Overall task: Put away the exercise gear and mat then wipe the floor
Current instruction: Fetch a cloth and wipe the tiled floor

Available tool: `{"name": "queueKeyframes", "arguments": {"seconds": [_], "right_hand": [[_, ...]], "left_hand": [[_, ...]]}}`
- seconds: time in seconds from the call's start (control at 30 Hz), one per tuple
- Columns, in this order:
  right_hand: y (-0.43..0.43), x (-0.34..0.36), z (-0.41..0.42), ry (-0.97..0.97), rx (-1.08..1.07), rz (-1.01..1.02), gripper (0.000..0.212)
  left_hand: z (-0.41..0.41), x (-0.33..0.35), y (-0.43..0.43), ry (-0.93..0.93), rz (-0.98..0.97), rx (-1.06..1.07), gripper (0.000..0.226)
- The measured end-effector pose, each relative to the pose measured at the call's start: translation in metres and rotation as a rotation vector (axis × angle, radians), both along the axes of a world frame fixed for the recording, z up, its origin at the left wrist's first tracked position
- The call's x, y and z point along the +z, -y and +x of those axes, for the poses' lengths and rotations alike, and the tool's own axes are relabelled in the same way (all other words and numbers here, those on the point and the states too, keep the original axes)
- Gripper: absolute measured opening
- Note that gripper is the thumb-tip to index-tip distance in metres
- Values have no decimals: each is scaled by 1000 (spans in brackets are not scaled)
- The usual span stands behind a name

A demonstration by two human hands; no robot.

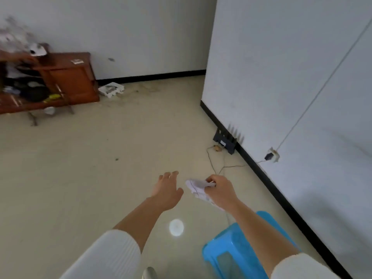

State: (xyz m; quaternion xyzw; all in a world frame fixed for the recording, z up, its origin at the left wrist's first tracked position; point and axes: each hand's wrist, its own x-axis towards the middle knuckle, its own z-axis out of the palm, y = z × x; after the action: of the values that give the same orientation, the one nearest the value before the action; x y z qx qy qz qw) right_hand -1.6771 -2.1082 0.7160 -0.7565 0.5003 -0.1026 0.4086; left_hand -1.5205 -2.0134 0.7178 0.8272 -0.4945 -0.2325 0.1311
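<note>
Soft, even, moderately bright light fills the room. A round white glare spot lies on the glossy beige floor. Diffuse grey shadows mottle the plain white wall at right. Motion blur smears the red-brown wooden cabinet at upper left; the crumpled white cloth in the right hand is sharper. Wide-angle distortion bows the black skirting board towards the frame edges.

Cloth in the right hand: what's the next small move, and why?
Probably lower the cloth to the floor just ahead and start wiping. The right hand grips the crumpled white cloth above the floor, the left hand is open and holds nothing, and the pale floor shows a dark speck further ahead.
</note>
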Motion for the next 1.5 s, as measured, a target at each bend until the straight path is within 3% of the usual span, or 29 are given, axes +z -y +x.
{"name": "queueKeyframes", "arguments": {"seconds": [0.27, 0.53, 0.93, 1.27, 1.5], "right_hand": [[-93, 98, 196, 66, 364, -131, 23], [-278, 135, 413, 138, 644, -142, 13], [-606, 151, 682, 157, 1162, -70, 13], [-805, 155, 908, 189, 1494, -162, 10], [-936, 170, 1069, 184, 1613, -163, 10]], "left_hand": [[152, 81, -142, 115, -159, 333, 57], [317, 110, -364, 269, -172, 604, 60], [492, 126, -697, 344, -178, 1189, 54], [670, 128, -880, 437, -165, 1455, 56], [797, 148, -994, 447, -137, 1607, 59]]}}
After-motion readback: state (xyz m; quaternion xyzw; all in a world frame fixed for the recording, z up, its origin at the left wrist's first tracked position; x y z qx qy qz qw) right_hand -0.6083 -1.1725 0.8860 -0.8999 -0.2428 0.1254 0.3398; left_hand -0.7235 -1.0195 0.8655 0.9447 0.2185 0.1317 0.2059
